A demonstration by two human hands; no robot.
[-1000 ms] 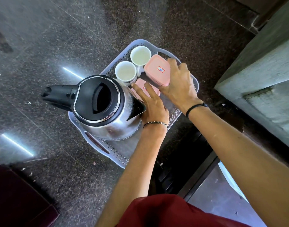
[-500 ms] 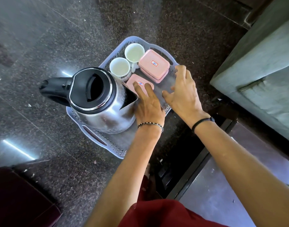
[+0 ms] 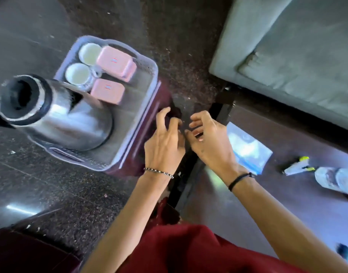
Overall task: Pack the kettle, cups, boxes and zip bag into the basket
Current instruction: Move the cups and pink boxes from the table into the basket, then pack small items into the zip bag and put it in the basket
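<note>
A pale perforated basket stands on the dark floor at the left. Inside it are a steel kettle with a black lid, two white cups and two pink boxes. A clear zip bag with a blue strip lies on the low dark table at the right. My left hand and my right hand hover close together just right of the basket, fingers loosely curled, holding nothing. The frame is blurred by motion.
A grey-green cushioned sofa fills the upper right. On the low dark table lie a small yellow-and-white item, a whitish object and a dark thing at the right edge. A maroon cloth covers my lap.
Both hands left the pink boxes and pulled back out of the basket toward the right. The view swung right, bringing the table and the zip bag into sight.
</note>
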